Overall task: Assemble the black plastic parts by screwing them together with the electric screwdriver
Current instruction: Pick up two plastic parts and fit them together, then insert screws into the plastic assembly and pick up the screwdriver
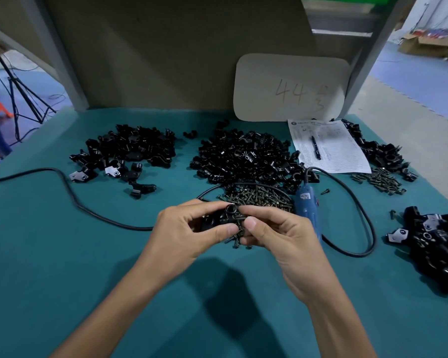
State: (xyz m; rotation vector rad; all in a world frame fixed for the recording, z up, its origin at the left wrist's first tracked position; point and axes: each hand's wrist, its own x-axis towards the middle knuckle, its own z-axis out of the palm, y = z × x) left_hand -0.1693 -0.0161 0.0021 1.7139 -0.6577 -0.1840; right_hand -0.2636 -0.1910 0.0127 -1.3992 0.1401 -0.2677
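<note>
My left hand [192,228] grips a black plastic part [217,219] above the green table, thumb and fingers curled round it. My right hand [272,229] holds several dark screws [237,237] in its palm, and its thumb and forefinger pinch one against the part. The blue electric screwdriver [307,205] lies on the table just beyond my right hand, partly hidden by it. A heap of loose screws [259,196] sits right behind my hands.
Piles of black parts lie at back left [130,148], back centre [243,156] and back right [378,148]; a further pile of black parts [435,244] sits at the right edge. The screwdriver's black cable [70,192] loops across the table. A paper with a pen [329,146] and a smaller screw pile [380,179] lie at the right.
</note>
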